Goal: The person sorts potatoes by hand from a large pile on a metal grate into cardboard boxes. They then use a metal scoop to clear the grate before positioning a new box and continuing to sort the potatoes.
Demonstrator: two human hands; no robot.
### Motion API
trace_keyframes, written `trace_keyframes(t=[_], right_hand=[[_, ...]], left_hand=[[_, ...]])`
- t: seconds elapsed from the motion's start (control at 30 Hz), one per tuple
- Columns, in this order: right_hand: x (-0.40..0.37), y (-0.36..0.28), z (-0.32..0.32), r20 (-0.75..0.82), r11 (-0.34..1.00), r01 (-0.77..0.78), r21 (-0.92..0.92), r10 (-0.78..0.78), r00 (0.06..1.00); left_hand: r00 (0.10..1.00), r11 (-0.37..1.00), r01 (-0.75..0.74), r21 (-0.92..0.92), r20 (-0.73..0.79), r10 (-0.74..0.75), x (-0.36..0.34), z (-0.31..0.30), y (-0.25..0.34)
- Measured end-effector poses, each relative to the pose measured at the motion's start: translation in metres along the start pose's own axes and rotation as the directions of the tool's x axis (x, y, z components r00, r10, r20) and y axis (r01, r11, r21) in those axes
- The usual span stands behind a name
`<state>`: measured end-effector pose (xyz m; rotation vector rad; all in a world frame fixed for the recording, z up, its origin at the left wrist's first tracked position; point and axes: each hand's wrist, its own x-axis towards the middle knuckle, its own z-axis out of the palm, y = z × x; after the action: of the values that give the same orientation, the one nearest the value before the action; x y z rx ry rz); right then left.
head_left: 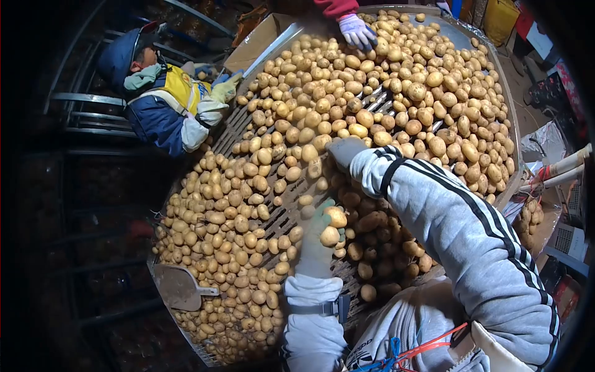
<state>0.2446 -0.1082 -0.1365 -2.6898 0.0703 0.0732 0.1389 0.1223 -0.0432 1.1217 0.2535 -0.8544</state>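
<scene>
My left hand [317, 239], in a pale glove with greenish fingertips, is low over the slatted table. Its fingers are closed around two potatoes [330, 236], which show on its right side; motion smears the back of this hand. Farther up, my right hand [346, 152] in a grey glove reaches in among the potatoes in the middle. Its fingers point down and left, beside a potato [321, 143], and their undersides are hidden. Shaded potatoes [372, 232] lie beneath my right forearm. Between my hands, a few more potatoes [305, 200] are on the slats.
Potatoes [217, 217] cover much of the slatted table [282, 217]. A flat scoop [180, 287] lies at the lower left edge. One co-worker [164, 99] stands at the left; another person's gloved hand [357, 32] touches potatoes at the far side. A cardboard box [254, 42] stands beyond.
</scene>
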Motion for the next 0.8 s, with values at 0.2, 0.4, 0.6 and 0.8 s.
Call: trace_keyframes(t=[0.2,0.4,0.6,0.8], right_hand=[[-0.038,0.002,-0.042,0.256,0.758,-0.257,0.600,0.123,0.959],[-0.175,0.045,-0.065,0.078,0.350,-0.025,0.937,-0.140,0.987],[-0.341,0.094,-0.124,0.452,-0.276,-0.393,0.877,0.194,0.871],[-0.499,0.171,-0.143,0.272,-0.064,-0.292,0.954,0.587,0.762]], left_hand=[[0.992,0.990,-0.028,-0.135,0.119,0.045,-0.012,0.000,-0.011],[0.993,0.994,0.070,-0.090,0.099,-0.061,-0.025,0.040,-0.023],[0.951,0.951,0.092,0.296,0.256,-0.172,-0.032,0.150,-0.059],[0.709,0.878,0.282,0.387,0.533,-0.463,-0.013,0.271,-0.149]])
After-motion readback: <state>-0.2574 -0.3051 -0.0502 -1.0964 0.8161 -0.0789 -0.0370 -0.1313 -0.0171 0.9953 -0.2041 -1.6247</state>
